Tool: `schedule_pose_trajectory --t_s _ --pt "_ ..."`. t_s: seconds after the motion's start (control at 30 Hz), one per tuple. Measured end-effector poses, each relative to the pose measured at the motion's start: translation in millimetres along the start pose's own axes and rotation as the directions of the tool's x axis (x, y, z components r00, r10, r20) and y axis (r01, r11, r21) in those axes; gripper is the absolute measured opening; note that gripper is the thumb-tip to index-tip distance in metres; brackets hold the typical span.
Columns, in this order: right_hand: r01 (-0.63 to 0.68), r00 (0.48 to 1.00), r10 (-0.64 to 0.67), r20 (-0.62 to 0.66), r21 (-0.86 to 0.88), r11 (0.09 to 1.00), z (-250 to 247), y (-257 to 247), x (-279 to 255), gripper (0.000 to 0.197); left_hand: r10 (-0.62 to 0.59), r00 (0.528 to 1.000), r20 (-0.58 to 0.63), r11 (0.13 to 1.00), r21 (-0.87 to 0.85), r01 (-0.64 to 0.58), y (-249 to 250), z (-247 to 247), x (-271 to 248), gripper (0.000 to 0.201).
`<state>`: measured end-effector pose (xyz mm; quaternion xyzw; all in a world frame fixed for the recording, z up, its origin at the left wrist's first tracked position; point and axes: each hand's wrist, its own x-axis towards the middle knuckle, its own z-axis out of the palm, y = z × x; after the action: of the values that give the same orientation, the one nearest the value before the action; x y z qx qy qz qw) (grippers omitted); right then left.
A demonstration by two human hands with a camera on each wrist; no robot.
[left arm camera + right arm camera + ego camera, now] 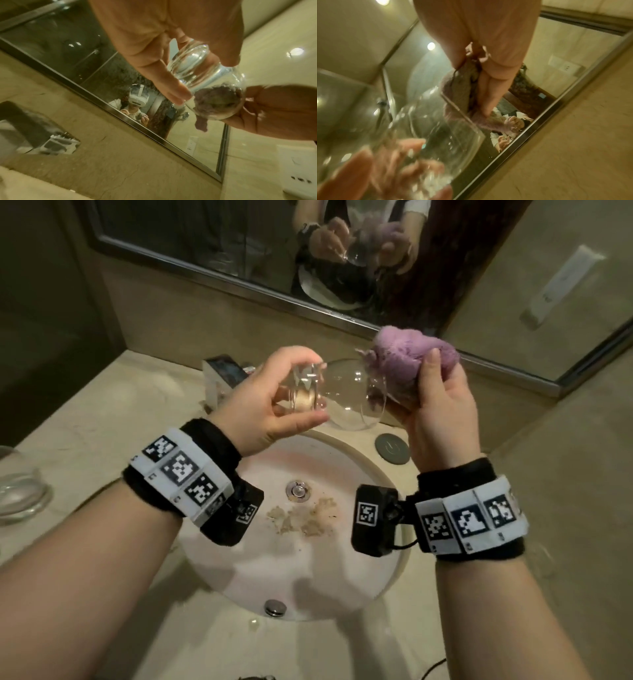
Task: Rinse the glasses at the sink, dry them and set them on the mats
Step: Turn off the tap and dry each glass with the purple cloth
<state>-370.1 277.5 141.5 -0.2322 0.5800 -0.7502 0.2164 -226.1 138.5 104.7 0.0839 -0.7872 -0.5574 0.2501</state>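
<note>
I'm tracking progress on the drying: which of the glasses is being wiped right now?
The glass held sideways above the sink by the left hand, purple cloth at its mouth; the other glass sits untouched on the counter.

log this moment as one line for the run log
step: drying | left hand: holds glass by base, on its side over sink | right hand: pushes purple cloth into mouth | mats: not in view

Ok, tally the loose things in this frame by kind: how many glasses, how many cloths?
Glasses: 2, one held, one on the counter at the left edge
Cloths: 1, purple
Total: 3
</note>
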Motion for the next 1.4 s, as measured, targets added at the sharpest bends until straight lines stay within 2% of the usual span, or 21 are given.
schedule_pose_trajectory --t_s 0.07,0.17,0.33,0.43,0.6,0.73,0.83,0.93,1.03,1.17,1.27,1.37,1.4 --pt "0.065 0.996 -0.065 0.056 0.014 0.998 10.9 4.2 -4.9 0.013 -0.011 0.998 -0.056 1.000 -0.028 0.009 -5.0 0.8 -7.1 0.056" --pt "0.083 0.990 -0.084 0.111 0.007 0.996 16.7 13.1 -11.4 0.013 -0.012 0.992 -0.129 1.000 -0.007 0.012 -9.6 -2.4 -14.8 0.057" --pt "0.072 0.990 -0.069 0.122 -0.022 0.997 21.0 24.9 -17.0 0.030 -0.025 0.980 -0.196 0.990 0.128 0.051 -18.1 -10.7 -25.1 0.064" --pt "0.099 0.984 -0.088 0.156 -0.066 0.993 20.9 28.9 -19.9 0.033 -0.063 0.974 -0.216 0.986 0.135 0.094 -21.3 -13.9 -30.6 0.063" --pt "0.171 0.964 -0.136 0.230 -0.138 0.976 17.8 36.2 -24.3 0.038 -0.136 0.946 -0.293 0.990 -0.001 0.142 -20.7 -11.4 -38.7 0.053" --pt "0.188 0.960 -0.138 0.243 -0.193 0.963 14.5 44.3 -24.8 0.039 -0.256 0.909 -0.329 0.954 -0.239 0.182 -20.7 -7.1 -38.8 0.047" --pt "0.208 0.966 -0.159 0.202 -0.249 0.946 14.1 51.6 -24.5 0.039 -0.357 0.882 -0.308 0.861 -0.475 0.182 -18.1 -2.7 -37.5 0.056" --pt "0.223 0.969 -0.178 0.171 -0.298 0.928 16.5 59.3 -25.7 0.039 -0.423 0.866 -0.266 0.751 -0.638 0.171 -15.0 1.5 -37.1 0.045" --pt "0.238 0.969 -0.206 0.134 -0.312 0.920 20.0 66.1 -27.4 0.039 -0.454 0.863 -0.222 0.675 -0.717 0.171 -15.1 3.1 -37.2 0.040" --pt "0.227 0.973 -0.203 0.110 -0.311 0.923 19.0 72.0 -28.3 0.038 -0.457 0.877 -0.148 0.671 -0.705 0.231 -17.1 0.1 -37.9 0.038" --pt "0.259 0.963 -0.219 0.157 -0.308 0.915 18.4 72.2 -29.1 0.043 -0.442 0.892 -0.099 0.696 -0.664 0.271 -21.4 -3.1 -38.6 0.038" --pt "0.255 0.955 -0.205 0.213 -0.244 0.936 18.9 70.4 -26.0 0.044 -0.459 0.887 -0.049 0.694 -0.644 0.323 -23.9 -6.2 -37.7 0.037" --pt "0.295 0.942 -0.237 0.238 -0.252 0.922 18.3 69.6 -23.2 0.045 -0.465 0.885 -0.023 0.688 -0.639 0.345 -24.1 -7.5 -37.0 0.039"
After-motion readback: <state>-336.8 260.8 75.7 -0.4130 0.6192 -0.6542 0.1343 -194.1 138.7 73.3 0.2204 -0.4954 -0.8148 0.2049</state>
